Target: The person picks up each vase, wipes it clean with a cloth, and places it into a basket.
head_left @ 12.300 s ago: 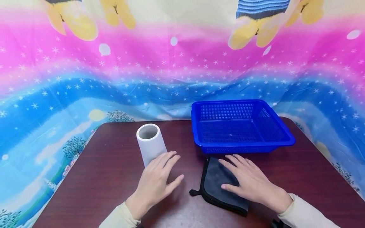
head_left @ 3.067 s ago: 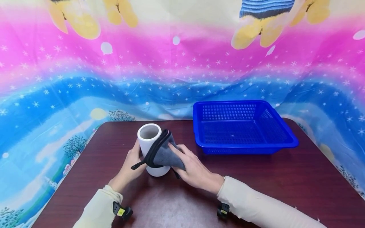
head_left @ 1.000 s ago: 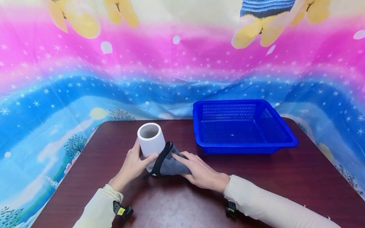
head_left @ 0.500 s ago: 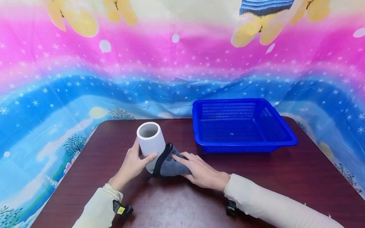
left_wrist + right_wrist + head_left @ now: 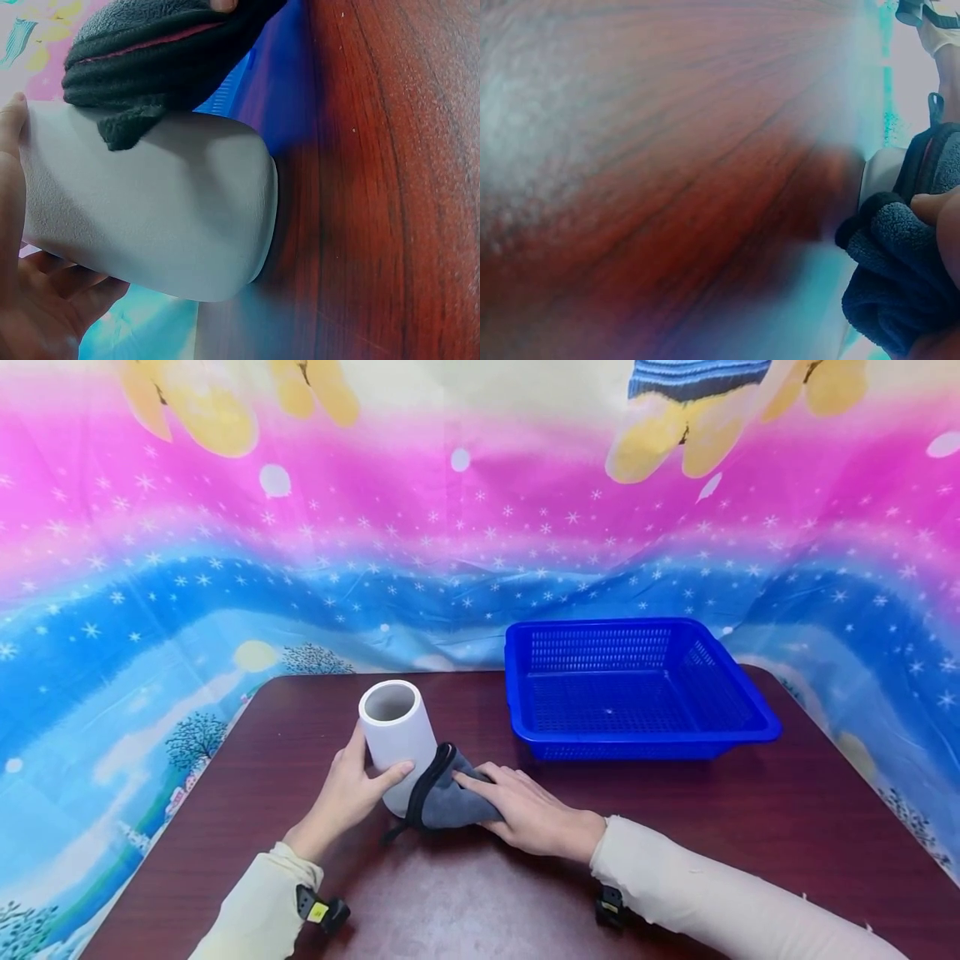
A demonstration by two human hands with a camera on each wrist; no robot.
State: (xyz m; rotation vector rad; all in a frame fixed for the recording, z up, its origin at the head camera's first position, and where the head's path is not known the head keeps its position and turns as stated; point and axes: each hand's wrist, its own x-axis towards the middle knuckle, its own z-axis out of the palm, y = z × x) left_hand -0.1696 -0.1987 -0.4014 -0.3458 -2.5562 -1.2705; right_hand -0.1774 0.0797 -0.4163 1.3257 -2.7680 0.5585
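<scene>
Now grey cloth (image 5: 457, 802) lower on white cylinder (image 5: 401, 747), left hand (image 5: 348, 789) gripping cylinder, right hand (image 5: 532, 817) seemingly pinching cloth

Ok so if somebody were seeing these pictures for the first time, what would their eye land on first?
Probably the snowflake-printed pink-and-blue backdrop, filling the view behind the dark reddish table. Next might come the vivid blue basket at the table's far side, right of centre. Left of it and nearer stands the white cylinder, gripped by the left hand, while the right hand holds a grey cloth against it.
</scene>
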